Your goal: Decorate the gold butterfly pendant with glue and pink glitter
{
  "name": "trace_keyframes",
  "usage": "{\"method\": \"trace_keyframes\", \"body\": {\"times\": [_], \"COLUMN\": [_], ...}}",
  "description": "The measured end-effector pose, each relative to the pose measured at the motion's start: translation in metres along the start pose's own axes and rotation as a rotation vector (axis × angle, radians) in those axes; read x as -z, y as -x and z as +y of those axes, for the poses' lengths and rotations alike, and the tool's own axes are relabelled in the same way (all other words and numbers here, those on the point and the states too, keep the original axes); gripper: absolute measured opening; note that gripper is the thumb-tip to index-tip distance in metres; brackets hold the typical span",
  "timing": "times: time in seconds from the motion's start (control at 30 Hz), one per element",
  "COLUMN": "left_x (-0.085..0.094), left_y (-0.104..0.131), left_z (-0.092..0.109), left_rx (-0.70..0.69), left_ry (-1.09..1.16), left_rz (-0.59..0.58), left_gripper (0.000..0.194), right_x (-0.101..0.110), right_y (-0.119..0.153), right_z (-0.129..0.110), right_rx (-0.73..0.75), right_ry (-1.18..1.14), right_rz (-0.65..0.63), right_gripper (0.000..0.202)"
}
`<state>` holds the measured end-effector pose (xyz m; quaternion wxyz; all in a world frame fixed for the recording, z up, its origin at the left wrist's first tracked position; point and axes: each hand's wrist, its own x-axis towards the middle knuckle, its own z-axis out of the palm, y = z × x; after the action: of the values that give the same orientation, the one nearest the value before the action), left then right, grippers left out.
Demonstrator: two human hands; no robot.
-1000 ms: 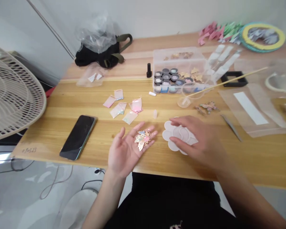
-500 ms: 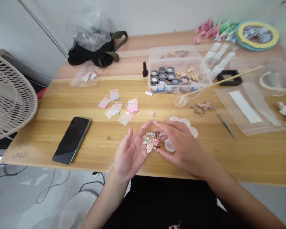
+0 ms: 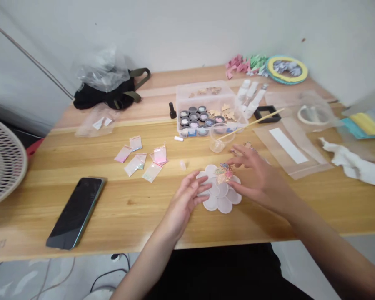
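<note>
A jewelled gold ornament (image 3: pixel 224 173) with blue, green and pink parts is at the upper right of a white flower-shaped palette (image 3: pixel 218 187). My right hand (image 3: pixel 258 175) is just right of the ornament, its thumb and fingers apart around that side; whether a fingertip still touches it is hard to tell. My left hand (image 3: pixel 186 200) has its fingers spread over the palette's left edge and holds nothing. Behind my right hand, another glittery ornament (image 3: pixel 248 146) lies partly hidden.
A clear box (image 3: pixel 206 104) of small pots and gold pieces stands behind, with a stick (image 3: pixel 253 123) across a clear cup (image 3: pixel 217 145). Small glitter bags (image 3: pixel 135 164) and a phone (image 3: pixel 76 212) lie left. Plastic sheets (image 3: pixel 312 160) and white tissue (image 3: pixel 353 162) lie right.
The ornament has gone from my left palm to the palette. My hands have moved apart, and the left one is now empty. The camera view has shifted, showing more at the right.
</note>
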<state>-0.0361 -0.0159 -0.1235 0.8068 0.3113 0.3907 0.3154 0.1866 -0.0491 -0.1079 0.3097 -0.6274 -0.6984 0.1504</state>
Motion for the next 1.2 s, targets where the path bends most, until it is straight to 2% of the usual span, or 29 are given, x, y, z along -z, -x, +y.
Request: {"method": "trace_keyframes", "body": {"times": [0.1, 0.23, 0.4, 0.57, 0.73, 0.93, 1.07, 1.2], "left_x": [0.002, 0.009, 0.021, 0.024, 0.025, 0.028, 0.022, 0.015], "left_y": [-0.001, 0.007, 0.022, 0.03, 0.029, 0.022, 0.019, 0.016], "left_z": [-0.002, 0.005, 0.012, 0.009, 0.007, 0.005, 0.003, 0.0], "left_rx": [-0.006, -0.041, -0.181, -0.258, -0.271, -0.279, -0.284, -0.291], "left_ry": [-0.064, -0.182, -0.319, -0.373, -0.398, -0.426, -0.432, -0.441], "left_rz": [-0.003, 0.016, 0.102, 0.179, 0.2, 0.178, 0.168, 0.159], "left_gripper": [0.047, 0.036, 0.024, 0.017, 0.018, 0.021, 0.02, 0.021], "right_x": [-0.004, -0.026, -0.054, -0.066, -0.063, -0.041, -0.029, -0.028], "right_y": [-0.017, -0.046, -0.068, -0.072, -0.07, -0.053, -0.046, -0.046], "right_z": [-0.001, -0.01, -0.014, -0.013, -0.01, 0.001, 0.006, -0.002], "right_rx": [-0.053, -0.068, 0.011, 0.045, 0.054, 0.047, 0.027, -0.048], "right_ry": [0.021, 0.103, 0.125, 0.159, 0.162, 0.171, 0.201, 0.27], "right_rz": [-0.046, -0.194, -0.225, -0.231, -0.221, -0.182, -0.213, -0.225], "right_gripper": [0.07, 0.071, 0.067, 0.065, 0.064, 0.052, 0.042, 0.034]}}
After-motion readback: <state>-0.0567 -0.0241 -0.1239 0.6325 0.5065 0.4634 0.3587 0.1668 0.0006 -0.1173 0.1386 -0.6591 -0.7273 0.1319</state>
